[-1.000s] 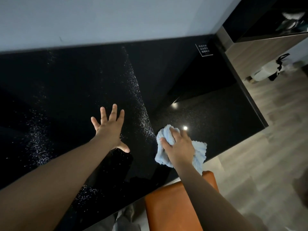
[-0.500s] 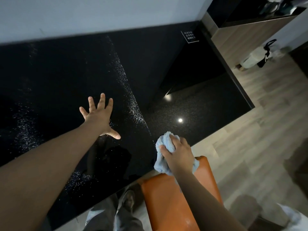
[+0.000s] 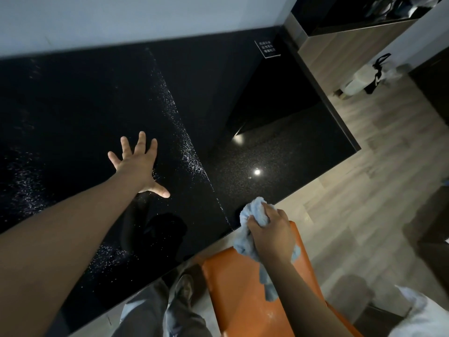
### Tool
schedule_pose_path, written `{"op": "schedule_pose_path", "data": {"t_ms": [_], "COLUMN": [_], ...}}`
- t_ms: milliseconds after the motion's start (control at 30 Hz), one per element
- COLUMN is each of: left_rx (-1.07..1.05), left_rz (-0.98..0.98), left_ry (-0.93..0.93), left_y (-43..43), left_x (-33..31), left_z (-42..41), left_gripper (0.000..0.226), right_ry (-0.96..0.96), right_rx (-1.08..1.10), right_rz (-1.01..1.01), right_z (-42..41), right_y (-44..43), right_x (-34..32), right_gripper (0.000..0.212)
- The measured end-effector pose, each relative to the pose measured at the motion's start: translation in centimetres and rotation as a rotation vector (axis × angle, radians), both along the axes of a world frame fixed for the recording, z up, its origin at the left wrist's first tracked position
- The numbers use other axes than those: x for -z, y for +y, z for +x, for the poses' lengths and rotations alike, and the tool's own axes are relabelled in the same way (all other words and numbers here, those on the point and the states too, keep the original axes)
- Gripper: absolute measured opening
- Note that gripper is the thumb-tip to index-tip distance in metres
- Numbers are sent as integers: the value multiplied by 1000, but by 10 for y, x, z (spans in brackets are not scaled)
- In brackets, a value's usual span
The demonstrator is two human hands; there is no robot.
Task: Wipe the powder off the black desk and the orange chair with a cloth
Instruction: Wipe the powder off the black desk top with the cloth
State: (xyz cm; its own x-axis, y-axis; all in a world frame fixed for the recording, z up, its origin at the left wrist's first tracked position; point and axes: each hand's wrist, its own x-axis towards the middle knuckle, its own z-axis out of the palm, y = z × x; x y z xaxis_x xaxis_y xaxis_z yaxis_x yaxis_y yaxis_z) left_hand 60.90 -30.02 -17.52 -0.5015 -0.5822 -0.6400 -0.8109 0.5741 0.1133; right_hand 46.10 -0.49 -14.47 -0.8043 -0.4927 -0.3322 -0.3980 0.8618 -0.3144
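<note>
The glossy black desk (image 3: 279, 142) fills the upper left of the head view. A thin line of white powder (image 3: 184, 147) runs diagonally down it, and more powder is scattered at the left and near the front edge. My left hand (image 3: 138, 166) rests flat on the desk, fingers spread. My right hand (image 3: 269, 232) grips a bunched light blue cloth (image 3: 250, 237) at the desk's front edge, right above the orange chair (image 3: 238, 288). Faint white powder shows on the chair seat near my forearm.
A white wall runs behind the desk. A small white-lettered label (image 3: 267, 48) sits at the desk's far corner. A wooden cabinet (image 3: 340, 47) stands beyond the right end, with a white bin and black bag (image 3: 364, 79) on the wood floor. My trouser leg (image 3: 170, 312) is below.
My right hand has pulled the cloth back from the desk surface to its front edge, over the chair. My left hand stays flat on the desk.
</note>
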Motion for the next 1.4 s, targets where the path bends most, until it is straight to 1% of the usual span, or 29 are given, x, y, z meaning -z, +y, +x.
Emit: {"op": "schedule_pose_path", "data": {"t_ms": [133, 233, 333, 433, 567, 633, 700, 767, 867, 933, 1000, 1100, 1167, 1233, 1333, 1400], "left_rx": [11, 13, 38, 34, -16, -35, -51, -106, -180, -206, -242, -279, -314, -337, -319, -317], "left_rz": [0, -5, -13, -5, 64, 27, -37, -65, -78, -79, -88, -133, -134, -94, -92, -90], "left_ry": [14, 17, 20, 46, 139, 152, 146, 149, 138, 115, 86, 46, 58, 72, 69, 67], "left_y": [0, -2, -1, -8, -37, -52, -65, -75, -92, -103, -112, -125, -132, -134, -133, -132], "left_x": [1, 2, 1, -7, -22, -27, -28, -26, -21, -16, -13, -6, 1, 9, 18, 19], "left_z": [0, 3, 5, 10, 19, 24, 29, 33, 35, 32, 28, 24, 26, 31, 37, 37], "left_gripper": [153, 154, 152, 140, 116, 108, 104, 104, 110, 117, 123, 124, 122, 123, 125, 125], "right_ry": [7, 54, 134, 144, 121, 92, 82, 75, 90, 110, 118, 128, 139, 140, 138, 137], "right_rx": [59, 76, 41, 0, -67, -89, -130, -172, -259, -319, -362, -416, -452, -490, -548, -575], "right_rz": [-111, -192, -268, -345, -423, -457, -476, -491, -484, -477, -479, -476, -468, -446, -389, -366], "right_z": [-3, -4, -1, 0, -6, -11, -19, -28, -43, -52, -59, -70, -78, -85, -92, -96], "right_y": [-21, -53, -87, -125, -177, -205, -234, -267, -318, -349, -380, -424, -453, -480, -513, -529], "right_x": [-13, -24, -31, -44, -62, -66, -68, -67, -65, -65, -62, -50, -38, -26, -8, 4], "right_gripper": [45, 38, 31, 31, 33, 35, 32, 29, 22, 16, 18, 12, 14, 15, 23, 21]}}
